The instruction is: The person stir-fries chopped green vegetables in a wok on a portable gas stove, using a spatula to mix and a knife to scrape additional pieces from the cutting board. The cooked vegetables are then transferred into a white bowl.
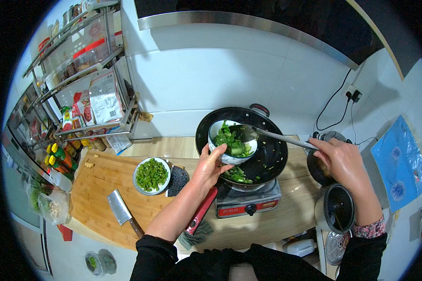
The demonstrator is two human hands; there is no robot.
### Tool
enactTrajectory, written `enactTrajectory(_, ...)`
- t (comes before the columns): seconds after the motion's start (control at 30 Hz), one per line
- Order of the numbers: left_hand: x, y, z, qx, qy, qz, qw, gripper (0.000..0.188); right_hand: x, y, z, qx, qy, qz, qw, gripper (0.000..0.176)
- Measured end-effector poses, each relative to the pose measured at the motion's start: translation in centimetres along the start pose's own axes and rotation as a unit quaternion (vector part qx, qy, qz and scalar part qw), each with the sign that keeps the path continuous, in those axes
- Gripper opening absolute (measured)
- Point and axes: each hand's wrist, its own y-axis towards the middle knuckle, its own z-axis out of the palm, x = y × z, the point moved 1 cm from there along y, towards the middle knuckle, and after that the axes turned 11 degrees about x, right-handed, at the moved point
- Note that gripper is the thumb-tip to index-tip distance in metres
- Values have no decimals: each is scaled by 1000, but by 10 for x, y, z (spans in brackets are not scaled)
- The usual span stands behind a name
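Observation:
My left hand (212,163) grips a patterned bowl (237,160) by its near left side, holding it tilted above the black wok (270,165). Chopped leafy greens (232,142) lie in the bowl. In my right hand (334,158) is the handle of a metal ladle (279,136); its head is inside the bowl, at the greens. More greens (238,175) rest in the wok, partly hidden beneath the bowl. Under the wok stands a portable gas stove (248,203). The wok's red handle (202,210) points towards me, below my left forearm.
Left of the stove, a cutting board (91,186) bears a cleaver (121,207) and a plate of chopped green vegetables (152,175). A metal rack (91,130) holds packets and jars. Dark pots (334,207) stand on the right. A cloth (197,235) lies at the counter's front edge.

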Motion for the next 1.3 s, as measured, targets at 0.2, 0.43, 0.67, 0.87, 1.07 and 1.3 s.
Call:
enactTrajectory(0.2, 2, -2, -5, -3, 2, -4, 1000, 55, -4, -12, 2, -69, 28, 26, 997, 27)
enactTrajectory(0.43, -2, -2, -5, 20, 3, 0, 1000, 53, -50, -24, 46, 47, 360, 90, 927, 30)
enactTrajectory(0.67, -19, -12, -22, 78, 43, -36, 995, 59, -62, -17, 70, 204, 565, 203, 773, 31)
enactTrajectory(0.87, -26, -20, -23, 58, 79, -61, 993, 62, -59, -7, 105, 302, 595, 203, 717, 25)
enactTrajectory(1.07, -21, -27, -26, 58, 97, -105, 988, 69, -52, 2, 101, 304, 627, 182, 694, 26)
enactTrajectory(1.3, -15, -29, -30, 41, 73, -90, 992, 65, -59, -8, 81, 273, 622, 170, 714, 29)
